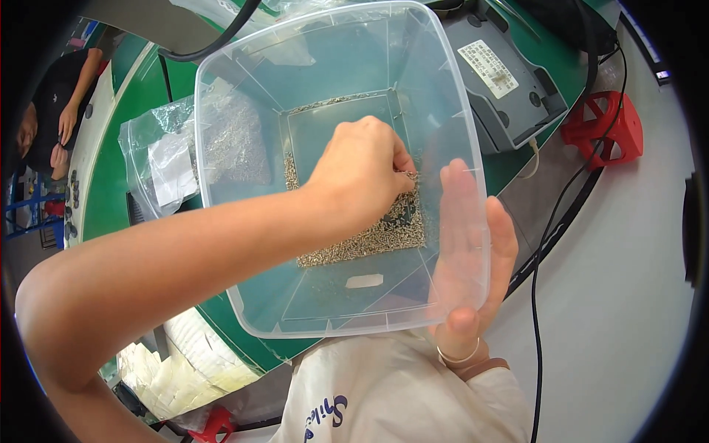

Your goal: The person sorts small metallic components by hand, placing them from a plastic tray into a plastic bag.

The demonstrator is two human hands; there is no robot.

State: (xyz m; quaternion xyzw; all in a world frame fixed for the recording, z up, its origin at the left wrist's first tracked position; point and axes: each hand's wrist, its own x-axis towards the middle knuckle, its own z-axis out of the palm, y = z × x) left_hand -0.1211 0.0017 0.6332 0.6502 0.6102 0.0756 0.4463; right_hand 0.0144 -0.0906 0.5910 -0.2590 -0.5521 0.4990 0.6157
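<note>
Plainly, we have one large clear tub (369, 48) before us, its mouth facing up and its see-through walls rising around a shallow spread of small metallic pieces (354, 247). The pieces lie thickest along the near side of the tub's floor and up its right part, with a thinner strip along the left and far edges. A blank pale label (365, 281) sits on the near wall.

Our left hand (358, 166) reaches down inside, the fingers curled in and the thumb and fingertips pinching a few of the pieces near the right wall. Our right hand (473, 258) lies open against the outside of that wall, its fingers extended and the palm showing through the plastic.

Just beyond the tub's left side we see a clear bag (136, 148) of similar silvery bits with a white paper (171, 173). These rest on a green tabletop (107, 192), where a grey device (509, 66) stands at the far right.

Past the table edge we find a red stool (605, 129) and a black cable (543, 332) over a pale floor (628, 295). At far left sits a co-worker (55, 111) in dark clothing.
</note>
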